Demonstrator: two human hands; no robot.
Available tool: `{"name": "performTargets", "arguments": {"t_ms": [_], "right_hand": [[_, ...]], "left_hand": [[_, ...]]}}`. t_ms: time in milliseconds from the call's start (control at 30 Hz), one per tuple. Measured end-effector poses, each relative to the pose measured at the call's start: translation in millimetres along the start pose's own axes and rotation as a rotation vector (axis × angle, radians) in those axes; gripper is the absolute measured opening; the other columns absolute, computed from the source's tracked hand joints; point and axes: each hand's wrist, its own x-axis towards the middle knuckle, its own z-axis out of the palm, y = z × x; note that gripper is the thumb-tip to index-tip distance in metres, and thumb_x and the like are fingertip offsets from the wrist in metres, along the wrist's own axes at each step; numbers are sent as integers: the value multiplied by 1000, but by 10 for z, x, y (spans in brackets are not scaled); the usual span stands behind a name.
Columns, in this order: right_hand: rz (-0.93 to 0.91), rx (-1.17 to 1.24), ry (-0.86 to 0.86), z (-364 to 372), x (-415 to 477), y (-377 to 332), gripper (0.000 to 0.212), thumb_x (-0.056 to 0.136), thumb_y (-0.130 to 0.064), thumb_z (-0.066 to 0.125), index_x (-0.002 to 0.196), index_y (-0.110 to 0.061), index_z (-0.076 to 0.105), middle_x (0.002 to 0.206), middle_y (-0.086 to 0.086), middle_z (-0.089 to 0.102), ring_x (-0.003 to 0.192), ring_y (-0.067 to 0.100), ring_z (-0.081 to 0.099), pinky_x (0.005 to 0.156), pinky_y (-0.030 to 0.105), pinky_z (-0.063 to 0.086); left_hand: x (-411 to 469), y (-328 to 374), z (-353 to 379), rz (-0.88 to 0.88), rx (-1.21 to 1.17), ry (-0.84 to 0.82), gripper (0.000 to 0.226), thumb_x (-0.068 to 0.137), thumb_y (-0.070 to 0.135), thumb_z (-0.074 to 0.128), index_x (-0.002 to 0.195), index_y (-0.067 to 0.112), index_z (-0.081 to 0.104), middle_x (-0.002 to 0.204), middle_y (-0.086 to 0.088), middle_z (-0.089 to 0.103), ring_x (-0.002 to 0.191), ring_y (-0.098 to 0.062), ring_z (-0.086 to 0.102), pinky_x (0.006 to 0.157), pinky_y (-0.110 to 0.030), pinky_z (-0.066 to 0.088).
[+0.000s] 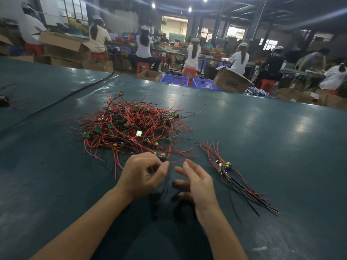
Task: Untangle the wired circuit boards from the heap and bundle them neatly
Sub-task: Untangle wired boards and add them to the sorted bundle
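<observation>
Head view looks down on a dark green worktop (262, 136) with the heap (129, 126) at its middle: a loose mound of small green circuit boards tangled in red and black wires, the wire ends sticking out on every side. At the near edge of the heap the left grip (142, 175) has its fingers curled, thumb and fingertips pressed together on the thin wires of one small board (162, 158), which sits just above the fingertips, close against the heap's nearest strands; blur hides the exact point of contact. Dark wires hang from that pinch toward the person. Just right of it, also on the near side of the heap, the right grip (195, 182) is spread, its fingers straight and apart, palm turned toward the left one, holding nothing. To the near right of the heap, and apart from it, lies a bundle (224, 167) of boards stacked side by side, their red wires pointing back toward the heap and their black and red wires trailing away from it. Beyond the heap, past the far edge of the worktop, stand blue crates (173, 79) and an open cardboard box (231, 80), with people seated on red stools at long tables farther off.
</observation>
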Motion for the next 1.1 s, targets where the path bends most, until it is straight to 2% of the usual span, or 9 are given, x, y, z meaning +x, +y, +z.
{"name": "performTargets", "arguments": {"t_ms": [133, 267, 400, 500, 600, 700, 800, 967, 1100], "right_hand": [[-51, -111, -120, 38, -11, 24, 32, 97, -17, 58, 127, -27, 52, 88, -7, 76, 71, 8, 69, 49, 25, 51], [-87, -138, -200, 56, -36, 50, 18, 97, -10, 57, 111, -19, 63, 89, 4, 74, 76, 11, 70, 57, 25, 55], [-167, -288, -75, 50, -8, 133, 6, 91, -15, 67, 96, -17, 70, 87, 14, 73, 78, 29, 69, 69, 41, 58], [-207, -297, -37, 10, 36, 161, 10, 88, -10, 69, 96, -15, 71, 76, 5, 71, 69, 22, 67, 67, 39, 58], [-247, -327, -47, -4, 53, 173, 29, 85, 5, 60, 98, -18, 70, 75, -3, 72, 69, 9, 65, 65, 25, 55], [-278, -322, -65, -1, 39, 167, 41, 83, 13, 51, 99, -21, 68, 81, -2, 75, 72, 8, 66, 69, 29, 55], [-295, -298, -77, -2, 40, 170, 45, 83, 15, 49, 99, -23, 68, 88, 0, 75, 84, 10, 69, 75, 23, 55], [-293, -327, -55, -9, 68, 195, 36, 88, 4, 60, 116, -18, 65, 101, -4, 70, 90, 0, 66, 78, 12, 50], [-335, -332, -18, -11, 55, 186, 24, 93, -16, 65, 114, -28, 63, 94, -6, 71, 88, -6, 65, 69, 8, 46]], "left_hand": [[-15, 65, 41, -6, -150, -71, 45, 91, 34, 54, 54, 9, 60, 50, 0, 52, 46, -18, 47, 47, -39, 39], [-19, 130, 66, -66, -305, -146, 33, 95, 37, 48, 69, 19, 58, 54, 5, 56, 45, -11, 51, 43, -29, 40], [86, 55, 6, -378, -272, 231, 46, 94, 57, 35, 81, 19, 55, 57, -4, 65, 38, -12, 54, 39, -26, 42], [118, -130, -132, -431, 26, 323, 25, 96, 39, 52, 78, 22, 58, 57, 6, 63, 51, -6, 60, 51, -32, 52], [54, -198, -109, -363, 198, 73, 10, 88, 30, 66, 92, 21, 65, 81, 11, 66, 76, -8, 61, 71, -34, 54], [-25, -211, 19, -309, 256, -277, 37, 86, 38, 66, 120, 23, 63, 113, 8, 66, 106, -12, 54, 96, -38, 44], [-41, -239, 57, -280, 351, -380, 38, 88, 42, 61, 122, 26, 62, 118, 10, 63, 107, -13, 52, 97, -38, 39], [-23, -288, 16, -290, 326, -283, 24, 89, 33, 67, 106, 18, 72, 103, 4, 66, 98, -16, 58, 90, -35, 47], [29, -254, -36, -240, 233, 35, 14, 89, 24, 69, 96, 13, 73, 88, 2, 68, 81, -14, 61, 76, -31, 52]]}}
